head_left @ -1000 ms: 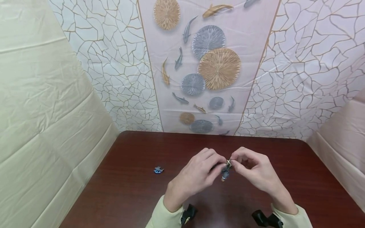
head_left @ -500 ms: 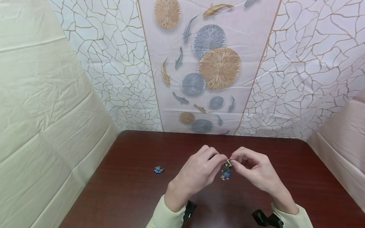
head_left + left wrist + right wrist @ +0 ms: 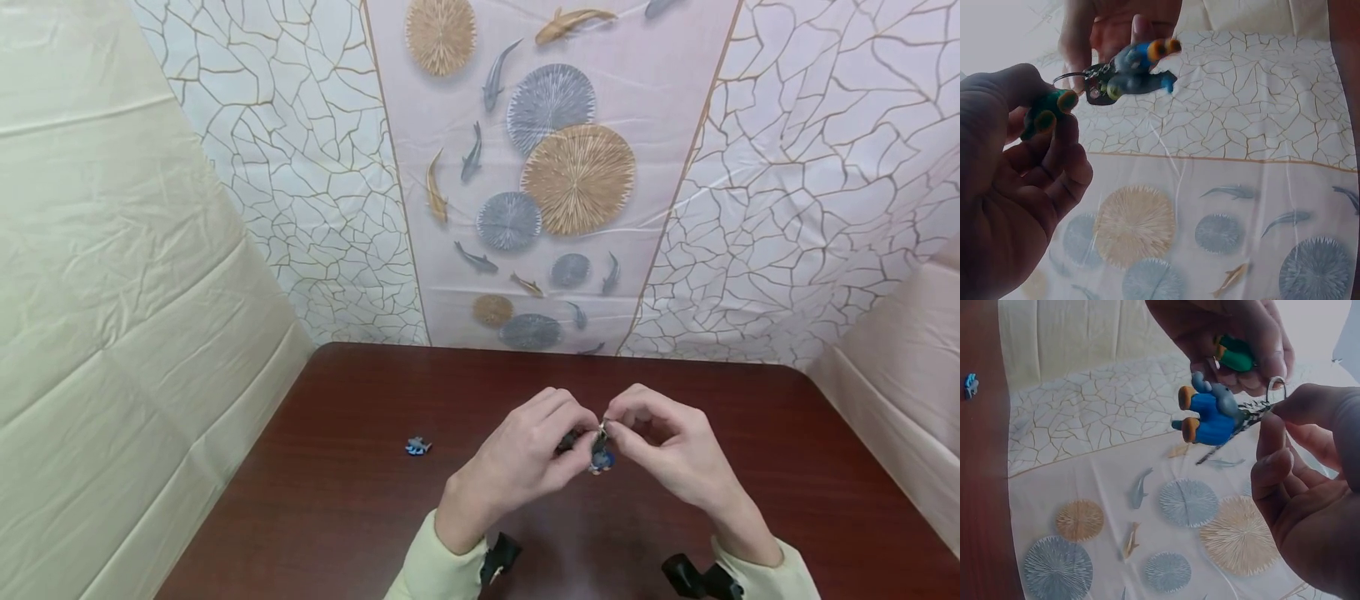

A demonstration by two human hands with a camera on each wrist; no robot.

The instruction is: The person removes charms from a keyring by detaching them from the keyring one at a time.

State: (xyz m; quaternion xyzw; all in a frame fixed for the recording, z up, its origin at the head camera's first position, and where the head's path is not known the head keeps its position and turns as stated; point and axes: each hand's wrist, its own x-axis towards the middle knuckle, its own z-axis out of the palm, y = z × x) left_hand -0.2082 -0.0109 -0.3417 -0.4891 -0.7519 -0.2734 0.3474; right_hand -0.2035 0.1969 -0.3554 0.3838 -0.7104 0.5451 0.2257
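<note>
Head view: two hands, the left hand [image 3: 521,446] and the right hand [image 3: 667,437], meet above the desk [image 3: 337,533], right of its middle, a blue figure [image 3: 602,461] showing between their fingertips. One small figure [image 3: 417,447] lies on the desk, nearer the left edge than the right.

Left wrist view: the left hand grips a green figure [image 3: 1050,114]; a metal ring [image 3: 1065,75] shows between the hands. A dark form [image 3: 1138,83] beside the blue figure may be part of it or another piece (blur prevents a sure count).

Right wrist view: the right hand pinches the ring. The step in hand is judged to be work at this ring; the next move calls for firm fingertips and a steady left hand. Count: one ring, one green figure, one blue figure, one small figure.
</note>
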